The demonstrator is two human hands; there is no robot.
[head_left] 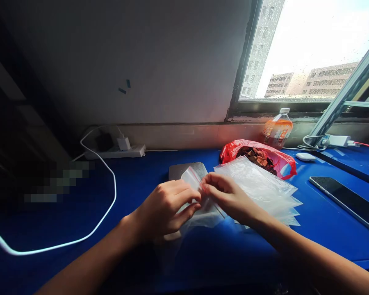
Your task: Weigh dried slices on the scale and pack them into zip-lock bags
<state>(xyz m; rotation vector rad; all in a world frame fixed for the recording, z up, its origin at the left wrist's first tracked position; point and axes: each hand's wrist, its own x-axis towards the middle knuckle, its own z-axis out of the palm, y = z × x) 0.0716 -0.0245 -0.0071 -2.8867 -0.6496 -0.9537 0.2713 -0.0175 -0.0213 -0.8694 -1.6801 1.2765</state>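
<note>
A clear zip-lock bag [191, 176] with a red line along its seal is between my two hands, above the blue table. My right hand [227, 194] pinches the bag near its seal with thumb and forefinger. My left hand [170, 205] is closed on the bag's other side, its fingers curled and the fingertips close to my right ones. Part of the bag is hidden behind my left fingers. Behind it lies a flat grey device with rounded corners [175, 171]. A fanned stack of clear zip-lock bags [258, 190] lies just right of my right hand.
A red plastic bag [287, 166] holding brown dried pieces [258, 157] sits behind the stack, before an orange drink bottle [278, 129]. A phone [350, 200] and small white case [305, 157] lie right. A white cable [115, 188] loops left near a power strip [126, 151].
</note>
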